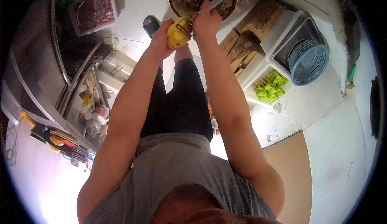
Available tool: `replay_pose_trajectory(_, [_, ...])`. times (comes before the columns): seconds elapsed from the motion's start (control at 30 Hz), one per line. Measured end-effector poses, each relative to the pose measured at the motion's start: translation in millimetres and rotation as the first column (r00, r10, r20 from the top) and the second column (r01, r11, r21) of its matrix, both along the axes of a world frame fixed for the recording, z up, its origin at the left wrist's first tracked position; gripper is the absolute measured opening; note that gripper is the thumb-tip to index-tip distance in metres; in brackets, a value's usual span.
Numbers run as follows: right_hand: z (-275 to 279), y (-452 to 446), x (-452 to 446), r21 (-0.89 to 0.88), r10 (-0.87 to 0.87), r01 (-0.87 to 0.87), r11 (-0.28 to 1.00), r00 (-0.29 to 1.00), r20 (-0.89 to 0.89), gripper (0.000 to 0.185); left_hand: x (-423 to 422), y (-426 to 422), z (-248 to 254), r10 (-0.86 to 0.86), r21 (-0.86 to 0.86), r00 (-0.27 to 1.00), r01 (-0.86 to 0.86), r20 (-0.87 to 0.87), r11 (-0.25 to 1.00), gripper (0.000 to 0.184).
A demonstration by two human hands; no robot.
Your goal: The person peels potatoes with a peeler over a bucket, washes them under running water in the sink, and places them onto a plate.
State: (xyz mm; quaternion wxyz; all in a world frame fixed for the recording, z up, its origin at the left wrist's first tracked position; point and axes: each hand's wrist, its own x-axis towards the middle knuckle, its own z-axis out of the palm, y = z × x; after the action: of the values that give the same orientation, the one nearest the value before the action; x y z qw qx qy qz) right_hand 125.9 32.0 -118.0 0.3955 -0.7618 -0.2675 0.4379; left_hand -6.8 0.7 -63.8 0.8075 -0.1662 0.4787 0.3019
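Note:
A yellow potato, its skin partly gone and with brown patches, sits in my left hand, whose fingers wrap round its side. My right hand grips a peeler; its pale handle end sticks out past the fingers. The peeler's metal head lies against the potato's right side, partly hidden by the hand. Just beyond both hands stands a round basin with dark, wet-looking scraps inside, which I cannot make out exactly.
Left, a white tub holds reddish pieces and a round wire strainer. Right are cardboard, a blue-grey plastic basket and skewered green vegetables in a white container. Shelving lines the left. A black slipper is on a foot.

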Motion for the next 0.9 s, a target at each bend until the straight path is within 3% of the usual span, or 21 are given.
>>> replay_pose_trajectory(0.1, [4,-2,-1,-0.140,-0.068,0.053,0.989,0.992,-0.105,0.037,-4,0,3,-0.076,-0.017,0.997,0.076,-0.016,0.997,0.047])
replay_pose_trajectory(0.17, [8,7,2,-0.217,-0.008,-0.018,0.976,0.993,-0.120,0.038,-1,1,4,-0.050,-0.014,0.999,0.050,-0.006,0.999,0.048])
replay_pose_trajectory(0.23, [-13,8,5,-0.057,0.125,-0.129,0.990,0.990,-0.069,0.038,-3,2,-6,-0.010,0.002,0.998,0.010,0.061,1.000,0.048])
replay_pose_trajectory(0.3, [-19,7,6,-0.057,0.066,-0.076,0.995,0.984,-0.168,0.037,-1,7,-2,-0.023,0.003,1.000,0.023,-0.006,1.000,0.047])
replay_pose_trajectory(0.37, [29,28,-3,-0.242,-0.202,0.113,0.964,0.901,-0.383,0.037,-2,6,0,-0.033,0.010,0.999,0.034,-0.021,0.999,0.047])
replay_pose_trajectory(0.57, [8,37,39,-0.305,-0.315,0.190,0.933,0.843,-0.436,0.042,-16,1,15,-0.057,-0.062,0.998,0.058,0.013,0.996,0.048])
replay_pose_trajectory(0.6, [-16,24,46,-0.238,-0.044,-0.016,0.971,0.968,-0.246,0.041,-13,4,23,-0.035,-0.079,0.999,0.034,-0.017,0.996,0.048])
replay_pose_trajectory(0.63, [-42,12,52,-0.220,0.199,-0.192,0.956,0.980,0.008,0.040,-9,7,27,-0.015,-0.091,0.999,0.011,-0.044,0.996,0.048])
replay_pose_trajectory(0.67, [-37,6,50,-0.151,0.139,-0.147,0.978,0.988,-0.063,0.038,-8,4,20,0.003,-0.073,1.000,-0.003,0.000,0.997,0.048])
replay_pose_trajectory(0.7, [0,18,37,-0.262,-0.176,0.085,0.961,0.922,-0.346,0.035,-8,-2,8,0.020,-0.054,0.999,-0.018,0.040,0.998,0.048])
replay_pose_trajectory(0.73, [37,30,25,-0.426,-0.530,0.341,0.838,0.693,-0.489,0.032,-10,-5,1,0.038,-0.035,0.996,-0.036,0.078,0.999,0.047])
replay_pose_trajectory(0.83, [41,13,17,-0.394,-0.381,0.199,0.897,0.799,-0.465,0.029,-5,-7,-4,0.093,-0.048,0.990,-0.088,0.108,0.995,0.048])
replay_pose_trajectory(0.9, [24,0,16,-0.286,-0.221,0.121,0.951,0.912,-0.347,0.031,0,-9,-6,0.038,-0.040,0.998,-0.036,0.054,0.999,0.047])
